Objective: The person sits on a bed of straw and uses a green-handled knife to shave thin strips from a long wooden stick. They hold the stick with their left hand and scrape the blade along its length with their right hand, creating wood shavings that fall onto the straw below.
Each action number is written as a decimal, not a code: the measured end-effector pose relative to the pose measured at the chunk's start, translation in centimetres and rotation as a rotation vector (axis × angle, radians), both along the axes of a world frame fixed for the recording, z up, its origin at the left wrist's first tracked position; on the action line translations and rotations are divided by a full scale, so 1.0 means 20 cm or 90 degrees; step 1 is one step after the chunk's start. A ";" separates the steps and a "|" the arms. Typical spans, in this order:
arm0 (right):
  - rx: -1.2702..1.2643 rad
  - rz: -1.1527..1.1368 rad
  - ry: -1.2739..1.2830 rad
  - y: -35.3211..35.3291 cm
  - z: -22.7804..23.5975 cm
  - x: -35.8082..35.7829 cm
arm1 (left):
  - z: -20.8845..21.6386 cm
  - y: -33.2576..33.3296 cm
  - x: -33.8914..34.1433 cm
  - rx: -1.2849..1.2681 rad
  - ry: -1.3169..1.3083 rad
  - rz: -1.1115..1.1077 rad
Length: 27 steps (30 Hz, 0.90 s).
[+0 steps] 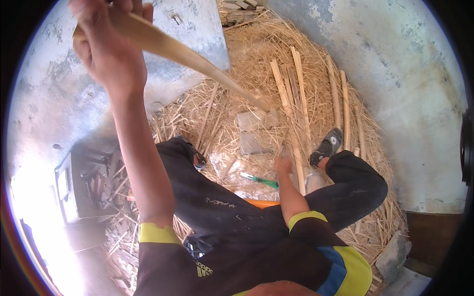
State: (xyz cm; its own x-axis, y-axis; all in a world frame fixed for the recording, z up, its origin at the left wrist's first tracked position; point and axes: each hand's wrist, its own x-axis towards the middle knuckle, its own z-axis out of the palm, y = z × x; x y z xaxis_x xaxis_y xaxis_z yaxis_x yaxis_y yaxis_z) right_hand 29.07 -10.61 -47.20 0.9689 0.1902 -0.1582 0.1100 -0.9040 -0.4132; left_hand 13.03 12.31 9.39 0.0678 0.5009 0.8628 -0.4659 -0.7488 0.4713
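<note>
My left hand (111, 54), raised high at the upper left, is closed around a long, flat bamboo-like strip (182, 52). The strip slants down to the right, and its far end comes close to a flat grey block (252, 140) on the floor. My right hand (283, 165) is low between my knees, just right of that block. Its fingers are small and blurred, so their grip is unclear. A tool with a green handle (266, 182) lies left of my right wrist.
Straw-like shavings (247, 54) cover the floor. Several split pale sticks (281, 84) lie beyond my right hand, with round poles (333, 93) beside them. Grey walls (400, 89) curve around. Something orange (261, 203) shows by my lap, and a stone slab (393, 256) lies at lower right.
</note>
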 end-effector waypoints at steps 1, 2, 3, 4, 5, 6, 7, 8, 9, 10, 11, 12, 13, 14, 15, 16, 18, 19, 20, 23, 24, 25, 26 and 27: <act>0.136 -0.031 0.219 0.04 0.10 0.07 | 0.00 0.04 -0.02 -0.004 -0.002 -0.007; 0.271 -0.075 0.432 0.08 0.22 0.19 | -0.01 0.08 -0.02 -0.010 -0.009 -0.025; 0.315 -0.108 0.453 0.10 0.23 0.32 | 0.00 0.09 0.00 -0.014 -0.022 -0.054; 0.354 -0.140 0.477 0.09 0.23 0.44 | 0.03 -0.03 0.08 0.002 -0.007 -0.048; 0.284 -0.092 0.374 0.15 0.45 0.44 | 0.07 -0.16 0.14 0.027 0.018 -0.021; 0.219 -0.043 0.268 0.18 0.77 0.40 | 0.08 -0.16 0.13 0.043 0.051 0.024; 0.216 0.030 0.153 0.14 0.94 0.43 | 0.10 -0.17 0.16 0.054 0.077 0.054; 0.235 0.087 0.017 0.12 1.08 0.45 | 0.10 -0.17 0.19 0.085 0.052 0.048; 0.237 0.139 -0.124 0.11 1.22 0.46 | 0.10 -0.17 0.22 0.117 0.031 0.045; 0.263 0.176 -0.282 0.10 1.38 0.43 | 0.09 -0.16 0.25 0.152 0.012 0.045; 0.353 0.160 -0.237 0.11 1.64 0.35 | 0.11 -0.16 0.25 0.087 0.030 0.006; 0.442 0.146 -0.184 0.11 1.89 0.23 | 0.12 -0.15 0.24 0.081 0.032 -0.003; 0.513 0.148 -0.172 0.09 2.04 0.17 | 0.12 -0.15 0.25 0.069 0.028 -0.026; 0.592 0.155 -0.157 0.09 2.16 0.12 | 0.13 -0.14 0.25 0.060 0.027 -0.042; 0.671 0.165 -0.141 0.11 2.21 0.07 | 0.13 -0.16 0.26 0.075 0.015 0.027; 0.687 0.163 -0.184 0.13 2.19 0.02 | 0.13 -0.16 0.28 0.081 0.017 0.060; 0.723 0.170 -0.264 0.17 2.04 -0.07 | 0.13 -0.13 0.28 0.082 0.037 0.105; 0.570 0.255 -0.239 0.17 1.88 -0.08 | 0.13 -0.11 0.28 0.080 0.056 0.115; 0.411 0.332 -0.209 0.17 1.66 -0.07 | 0.14 -0.13 0.26 0.090 0.054 0.097; 0.227 0.386 -0.150 0.16 1.13 0.00 | 0.15 -0.20 0.30 0.098 0.054 0.057; 0.221 0.401 -0.144 0.12 1.13 0.00 | 0.12 -0.19 0.29 0.082 0.062 0.082; 0.215 0.414 -0.138 0.09 1.13 0.01 | 0.10 -0.18 0.29 0.065 0.070 0.106; 0.230 0.396 -0.016 0.10 1.14 0.04 | 0.10 -0.16 0.28 0.063 0.069 0.099; 0.241 0.367 0.112 0.10 1.25 0.04 | 0.09 -0.16 0.27 0.057 0.074 0.085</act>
State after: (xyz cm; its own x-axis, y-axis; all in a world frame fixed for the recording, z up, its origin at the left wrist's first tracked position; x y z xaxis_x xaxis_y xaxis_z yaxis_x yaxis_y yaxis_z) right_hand 29.83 -8.54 -22.18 0.6634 0.7378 -0.1252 0.4301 -0.5128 -0.7430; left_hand 18.45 9.21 11.17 0.1075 0.4341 0.8944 -0.3053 -0.8418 0.4452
